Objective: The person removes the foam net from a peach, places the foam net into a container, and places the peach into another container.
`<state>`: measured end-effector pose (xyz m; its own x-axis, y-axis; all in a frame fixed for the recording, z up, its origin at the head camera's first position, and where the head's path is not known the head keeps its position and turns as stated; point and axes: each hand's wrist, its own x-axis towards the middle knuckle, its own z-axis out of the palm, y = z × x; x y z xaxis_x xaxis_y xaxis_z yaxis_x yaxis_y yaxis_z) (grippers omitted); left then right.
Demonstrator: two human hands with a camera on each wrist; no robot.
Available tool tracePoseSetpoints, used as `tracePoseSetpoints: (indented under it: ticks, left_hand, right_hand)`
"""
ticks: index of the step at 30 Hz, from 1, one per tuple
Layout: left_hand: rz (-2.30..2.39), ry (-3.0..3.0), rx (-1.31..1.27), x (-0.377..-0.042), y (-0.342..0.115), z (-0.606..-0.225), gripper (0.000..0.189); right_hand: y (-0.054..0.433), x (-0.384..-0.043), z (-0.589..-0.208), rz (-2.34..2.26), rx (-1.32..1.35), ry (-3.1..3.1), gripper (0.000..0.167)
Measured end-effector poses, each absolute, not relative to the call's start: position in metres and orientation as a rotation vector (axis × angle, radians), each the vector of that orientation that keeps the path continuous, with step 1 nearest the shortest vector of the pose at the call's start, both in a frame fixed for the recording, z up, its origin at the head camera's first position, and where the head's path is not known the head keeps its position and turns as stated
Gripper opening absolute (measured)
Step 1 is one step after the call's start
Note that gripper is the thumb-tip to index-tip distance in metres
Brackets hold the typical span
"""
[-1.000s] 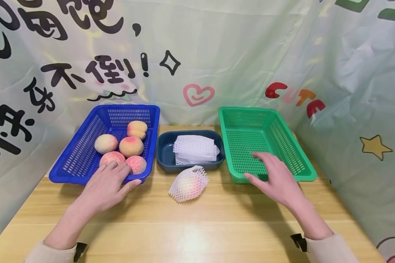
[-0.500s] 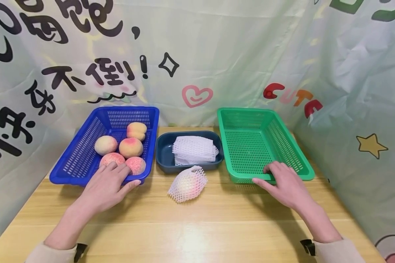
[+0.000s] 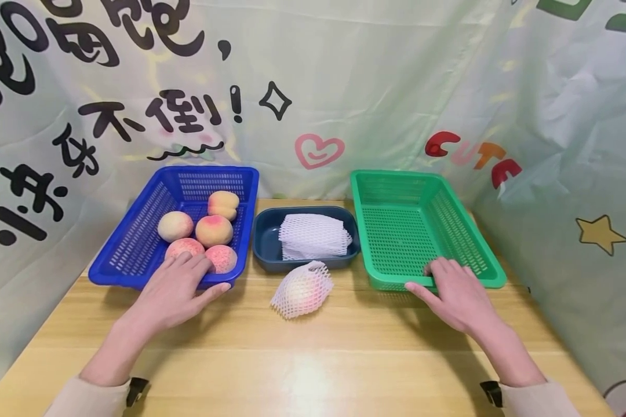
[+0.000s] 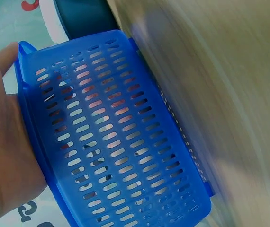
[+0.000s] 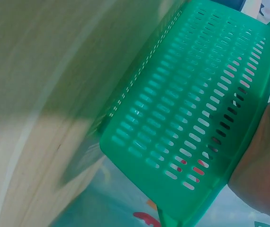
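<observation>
My left hand (image 3: 174, 292) grips the front rim of the blue basket (image 3: 116, 255), fingers over the edge and thumb along the rim. Several peaches (image 3: 215, 230) lie inside, two of them right by the fingertips. In the left wrist view, the slotted front wall of the blue basket (image 4: 111, 127) shows below that hand. My right hand (image 3: 456, 295) holds the front rim of the green basket (image 3: 396, 231), its fingers curled inside and thumb outside. No fruit shows in this basket. The right wrist view has the hand (image 5: 260, 161) against the rim of the green basket (image 5: 182, 94).
Between the baskets stands a dark blue tray (image 3: 266, 240) with white foam net sleeves (image 3: 313, 236) in it. In front of it, a peach in a foam net (image 3: 302, 291) lies on the wooden table (image 3: 313, 359). A printed cloth (image 3: 396, 87) hangs behind.
My right hand has lowered from over the green basket onto its front rim, fingers curling in. The left hand stays at the blue basket's rim. The head view has shifted slightly.
</observation>
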<state>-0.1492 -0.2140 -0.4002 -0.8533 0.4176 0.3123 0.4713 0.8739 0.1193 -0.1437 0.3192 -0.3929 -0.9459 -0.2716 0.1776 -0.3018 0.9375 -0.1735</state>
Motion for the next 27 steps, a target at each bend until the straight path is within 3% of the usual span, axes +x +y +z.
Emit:
tracePoseSetpoints:
  ticks: [7,17,27]
  left_hand:
    - [-0.487,-2.618,-0.646,-0.151,-0.203,-0.401,0.042]
    - [-1.171,-2.304,-0.703,-0.147,-0.155,-0.395,0.065]
    - [-1.373,-2.378,-0.868,-0.152,-0.119,-0.397,0.06]
  right_hand:
    - [0.32,-0.144,-0.393,0.299,0.436,-2.945,0.057]
    - [0.32,-0.145,-0.394,0.301,0.434,-2.946,0.057]
    - [0.321,-0.145,-0.395,0.316,0.432,-2.941,0.056]
